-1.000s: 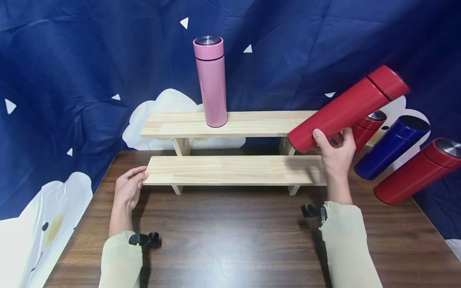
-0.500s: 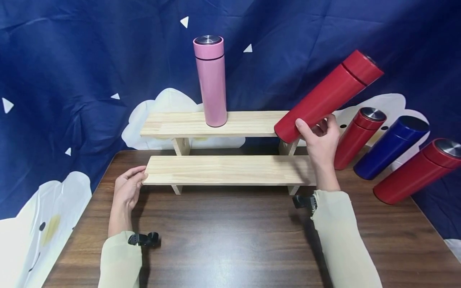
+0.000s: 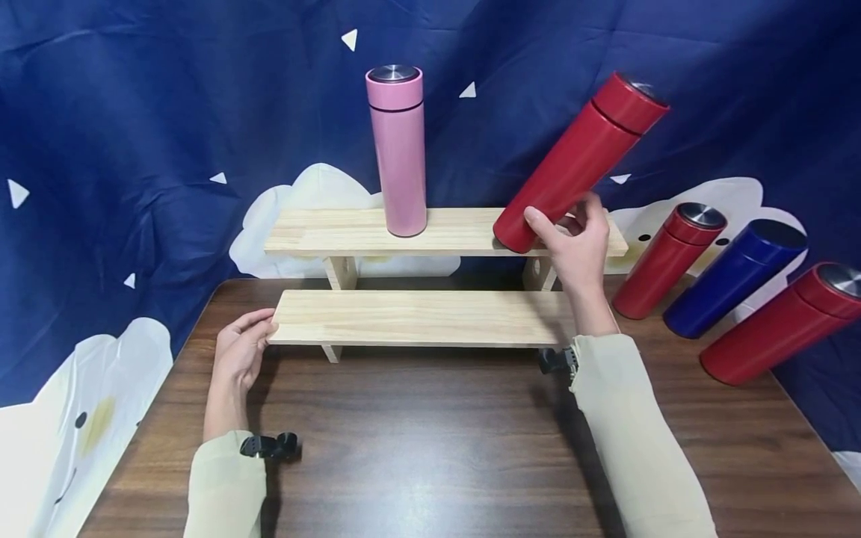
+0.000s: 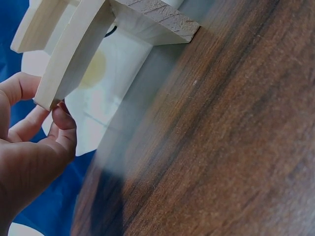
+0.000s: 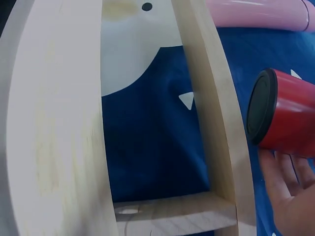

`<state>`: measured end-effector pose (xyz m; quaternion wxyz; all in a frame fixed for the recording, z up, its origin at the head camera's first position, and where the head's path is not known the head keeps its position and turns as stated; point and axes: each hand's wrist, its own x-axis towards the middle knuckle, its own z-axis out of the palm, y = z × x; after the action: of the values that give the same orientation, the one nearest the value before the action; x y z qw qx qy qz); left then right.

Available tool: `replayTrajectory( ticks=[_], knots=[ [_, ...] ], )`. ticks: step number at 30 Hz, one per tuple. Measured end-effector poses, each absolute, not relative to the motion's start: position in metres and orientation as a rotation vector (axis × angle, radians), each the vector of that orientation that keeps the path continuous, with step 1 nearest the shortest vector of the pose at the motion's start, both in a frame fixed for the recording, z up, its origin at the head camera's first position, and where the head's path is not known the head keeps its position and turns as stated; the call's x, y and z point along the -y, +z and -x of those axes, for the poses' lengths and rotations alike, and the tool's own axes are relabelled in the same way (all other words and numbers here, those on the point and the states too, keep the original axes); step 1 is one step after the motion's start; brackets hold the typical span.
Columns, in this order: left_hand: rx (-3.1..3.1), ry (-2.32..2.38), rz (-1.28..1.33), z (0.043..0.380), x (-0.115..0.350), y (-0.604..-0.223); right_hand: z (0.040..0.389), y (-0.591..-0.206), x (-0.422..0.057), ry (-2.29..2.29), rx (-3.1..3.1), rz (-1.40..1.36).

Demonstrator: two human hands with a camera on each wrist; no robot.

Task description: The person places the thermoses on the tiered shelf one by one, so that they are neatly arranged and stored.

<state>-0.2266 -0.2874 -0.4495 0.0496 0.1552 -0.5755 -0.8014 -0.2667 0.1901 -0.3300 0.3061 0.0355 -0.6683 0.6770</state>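
Red bottle is leaning, long axis running 7 to 1 o'clock; right hand is gripping its lower body, left hand is pinching the lower shelf.

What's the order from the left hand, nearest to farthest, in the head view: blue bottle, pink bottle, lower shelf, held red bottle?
1. Lower shelf: left end pinched by the left hand.
2. Pink bottle: upright on the upper shelf.
3. Held red bottle: tilted, in the right hand.
4. Blue bottle: far right, beyond the shelves.
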Motion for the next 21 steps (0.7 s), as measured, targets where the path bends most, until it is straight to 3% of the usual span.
replayTrajectory(
  ticks=[21],
  knots=[
    [1.759,-2.454,-0.452,0.224,0.287,-0.448,0.293,-0.319,-0.164,1.667,1.957,-0.179]
  ],
)
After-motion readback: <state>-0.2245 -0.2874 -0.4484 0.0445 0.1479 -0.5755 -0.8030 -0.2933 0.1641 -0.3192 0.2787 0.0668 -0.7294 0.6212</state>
